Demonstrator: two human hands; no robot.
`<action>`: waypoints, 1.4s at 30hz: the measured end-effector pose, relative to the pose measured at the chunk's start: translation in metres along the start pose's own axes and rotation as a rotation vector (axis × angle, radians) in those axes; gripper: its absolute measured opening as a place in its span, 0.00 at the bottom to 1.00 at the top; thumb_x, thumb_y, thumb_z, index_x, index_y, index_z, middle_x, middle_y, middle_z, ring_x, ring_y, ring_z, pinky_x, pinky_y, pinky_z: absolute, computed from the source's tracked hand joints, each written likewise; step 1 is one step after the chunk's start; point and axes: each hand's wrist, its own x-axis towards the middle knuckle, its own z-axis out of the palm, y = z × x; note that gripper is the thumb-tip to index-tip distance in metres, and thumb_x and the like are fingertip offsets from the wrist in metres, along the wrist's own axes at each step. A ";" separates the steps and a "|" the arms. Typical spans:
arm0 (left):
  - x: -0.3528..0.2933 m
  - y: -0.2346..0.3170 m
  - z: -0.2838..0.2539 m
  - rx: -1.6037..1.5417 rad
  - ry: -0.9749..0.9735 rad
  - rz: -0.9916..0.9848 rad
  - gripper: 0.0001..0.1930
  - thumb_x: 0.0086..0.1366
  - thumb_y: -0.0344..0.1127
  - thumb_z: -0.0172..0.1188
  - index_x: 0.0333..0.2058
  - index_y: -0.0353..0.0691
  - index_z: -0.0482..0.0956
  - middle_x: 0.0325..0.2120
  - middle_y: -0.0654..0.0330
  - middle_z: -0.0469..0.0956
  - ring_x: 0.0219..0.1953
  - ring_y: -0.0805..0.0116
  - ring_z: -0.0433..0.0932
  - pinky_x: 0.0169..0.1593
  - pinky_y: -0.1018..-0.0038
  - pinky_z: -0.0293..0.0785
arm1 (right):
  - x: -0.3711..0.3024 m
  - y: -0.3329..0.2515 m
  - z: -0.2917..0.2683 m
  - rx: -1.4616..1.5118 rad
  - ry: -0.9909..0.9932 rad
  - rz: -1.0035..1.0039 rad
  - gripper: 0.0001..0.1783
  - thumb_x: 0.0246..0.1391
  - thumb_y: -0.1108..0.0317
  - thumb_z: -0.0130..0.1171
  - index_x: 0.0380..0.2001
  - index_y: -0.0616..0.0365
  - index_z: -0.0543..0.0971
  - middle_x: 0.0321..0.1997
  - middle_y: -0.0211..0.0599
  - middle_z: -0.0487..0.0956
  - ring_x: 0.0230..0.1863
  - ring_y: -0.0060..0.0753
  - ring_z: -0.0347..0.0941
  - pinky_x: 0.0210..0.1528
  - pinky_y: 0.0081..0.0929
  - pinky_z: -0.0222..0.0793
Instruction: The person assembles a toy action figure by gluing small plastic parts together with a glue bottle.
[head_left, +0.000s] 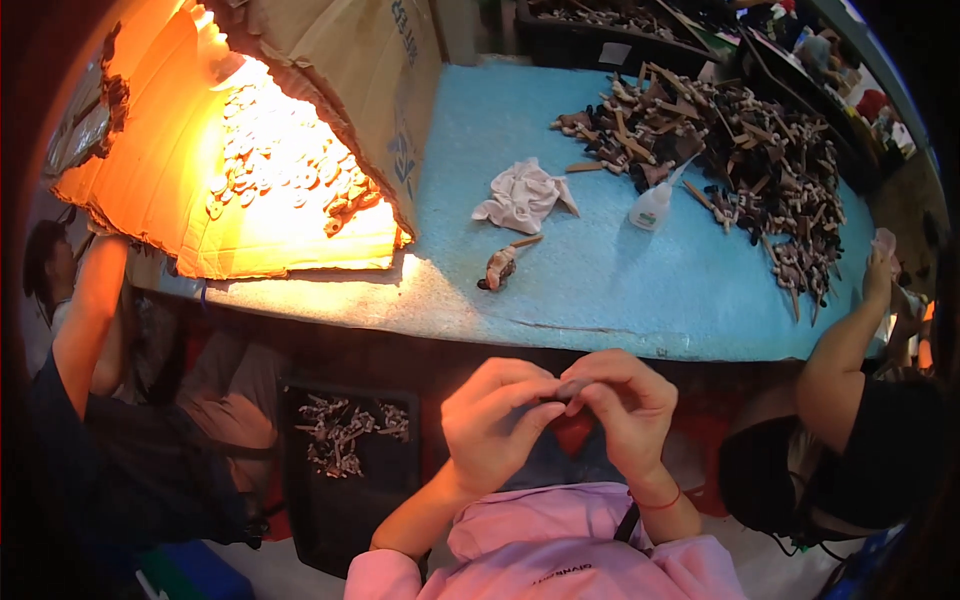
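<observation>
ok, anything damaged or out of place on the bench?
Cardboard box at left: its edges are torn and ragged. One piece with a stick lies alone on the blue table, apart from the big pile at right; possibly deliberate.

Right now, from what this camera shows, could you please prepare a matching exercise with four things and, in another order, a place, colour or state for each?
Column one
1. Cloth
2. Squeeze bottle
3. Tray
4. Small piece

Column two
A. Black, with small figures inside
B. Between the fingers of the left hand and the right hand
C. Pale and crumpled
D. Translucent, with a narrow spout

Right pairs: 1-C, 2-D, 3-A, 4-B
</observation>
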 end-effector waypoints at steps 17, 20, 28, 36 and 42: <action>0.064 -0.047 -0.017 0.590 0.052 0.021 0.14 0.46 0.25 0.63 0.33 0.33 0.74 0.27 0.57 0.73 0.30 0.60 0.71 0.35 0.69 0.67 | 0.022 -0.007 -0.022 0.272 0.137 0.196 0.13 0.50 0.81 0.51 0.42 0.70 0.71 0.36 0.46 0.75 0.33 0.30 0.75 0.28 0.19 0.73; 0.057 -0.042 -0.011 0.553 0.091 0.100 0.12 0.45 0.23 0.62 0.32 0.33 0.75 0.26 0.56 0.74 0.26 0.62 0.73 0.31 0.71 0.70 | 0.028 -0.007 -0.021 0.316 0.136 0.235 0.13 0.49 0.82 0.51 0.40 0.70 0.71 0.36 0.46 0.75 0.33 0.30 0.75 0.27 0.19 0.73; 0.037 -0.020 0.006 0.579 0.142 0.427 0.13 0.45 0.20 0.62 0.33 0.27 0.75 0.29 0.54 0.75 0.28 0.66 0.78 0.29 0.77 0.76 | 0.029 -0.013 -0.011 0.451 -0.001 0.275 0.11 0.48 0.82 0.54 0.37 0.69 0.71 0.34 0.44 0.76 0.31 0.29 0.75 0.24 0.18 0.73; 0.033 -0.017 0.010 0.643 0.072 0.521 0.16 0.44 0.24 0.65 0.34 0.27 0.75 0.28 0.54 0.74 0.29 0.58 0.78 0.31 0.72 0.77 | 0.027 -0.014 -0.013 0.405 -0.029 0.252 0.12 0.48 0.81 0.55 0.38 0.70 0.70 0.34 0.44 0.76 0.32 0.29 0.74 0.24 0.17 0.72; 0.030 -0.016 0.010 0.592 0.042 0.492 0.16 0.44 0.22 0.64 0.34 0.25 0.74 0.28 0.51 0.73 0.30 0.56 0.78 0.32 0.71 0.77 | 0.029 -0.018 -0.015 0.368 -0.054 0.302 0.11 0.48 0.80 0.55 0.37 0.70 0.70 0.34 0.44 0.76 0.33 0.28 0.74 0.24 0.17 0.72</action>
